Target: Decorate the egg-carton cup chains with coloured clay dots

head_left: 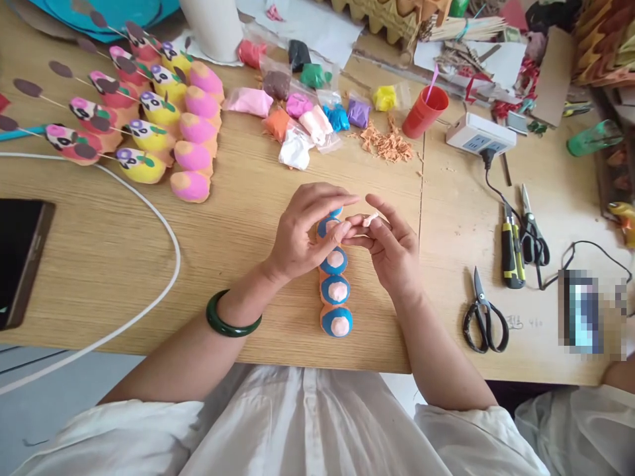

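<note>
A small piece of pale pink modelling clay (370,219) is pinched between the thumb and fingers of my right hand (397,254). My left hand (310,228) is beside it, index finger stretched out and thumb apart, its thumb tip close to the right fingertips. Beneath both hands, a strip of orange egg-carton cups (323,308) runs toward me. The cups are covered in blue clay (327,322), each visible one topped with a pale pink blob (338,291). My left hand partly covers the far cups.
Painted carton strips (191,188) stand at the left. Bagged coloured clay (252,102), orange scraps (389,142) and a red cup (425,112) lie farther back. Scissors (483,317), a cutter (512,254) and a power strip (481,135) are at right. A white cable (171,244) curves at left.
</note>
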`<state>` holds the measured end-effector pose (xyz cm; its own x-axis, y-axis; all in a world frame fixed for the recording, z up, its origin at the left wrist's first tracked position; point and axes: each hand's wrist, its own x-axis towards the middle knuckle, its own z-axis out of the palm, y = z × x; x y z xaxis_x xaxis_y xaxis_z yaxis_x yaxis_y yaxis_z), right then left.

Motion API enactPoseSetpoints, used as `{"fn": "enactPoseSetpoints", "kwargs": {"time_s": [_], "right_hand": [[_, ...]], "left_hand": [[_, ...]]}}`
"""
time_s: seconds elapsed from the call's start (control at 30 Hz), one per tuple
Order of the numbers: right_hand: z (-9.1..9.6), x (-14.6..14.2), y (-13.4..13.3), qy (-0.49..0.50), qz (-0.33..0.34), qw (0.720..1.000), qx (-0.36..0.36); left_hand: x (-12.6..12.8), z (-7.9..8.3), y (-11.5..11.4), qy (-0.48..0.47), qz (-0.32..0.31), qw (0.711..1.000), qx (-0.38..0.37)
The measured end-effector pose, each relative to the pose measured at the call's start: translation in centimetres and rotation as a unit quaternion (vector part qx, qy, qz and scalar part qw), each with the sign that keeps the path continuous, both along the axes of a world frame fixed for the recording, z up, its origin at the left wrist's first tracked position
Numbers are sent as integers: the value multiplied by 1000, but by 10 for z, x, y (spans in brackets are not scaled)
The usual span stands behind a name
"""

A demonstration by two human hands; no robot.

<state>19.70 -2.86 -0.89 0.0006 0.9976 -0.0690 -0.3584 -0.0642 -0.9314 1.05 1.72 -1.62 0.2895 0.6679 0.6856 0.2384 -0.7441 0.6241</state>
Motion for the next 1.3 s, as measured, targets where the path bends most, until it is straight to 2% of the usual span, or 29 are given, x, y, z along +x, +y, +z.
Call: {"fn": "enactPoseSetpoints", "kwargs": {"time_s": [0.17, 0.37, 0.57, 0.83, 1.03, 1.13, 1.3], "right_hand": [[7, -2, -7, -63, -4, 998, 1], [20, -3, -12, -64, -16, 997, -38], [22, -6, -17, -78, -9, 997, 10], [17, -1, -13, -141, -61, 987, 41], [20, -3, -14, -259, -55, 958, 111], [19, -5, -11, -214, -86, 968, 95], [17, -2, 0, -63, -87, 993, -40]], "left_hand": [[9, -5, -4, 39, -5, 998, 57], [11, -2, -7, 34, 22, 999, -5], [11, 1, -7, 26, 25, 999, -36], [14, 8, -13, -44, 30, 992, -111], [15, 9, -14, -42, 11, 993, -107], [15, 7, -14, -36, 11, 995, -92], [10, 9, -13, 3, 71, 994, -78]]}}
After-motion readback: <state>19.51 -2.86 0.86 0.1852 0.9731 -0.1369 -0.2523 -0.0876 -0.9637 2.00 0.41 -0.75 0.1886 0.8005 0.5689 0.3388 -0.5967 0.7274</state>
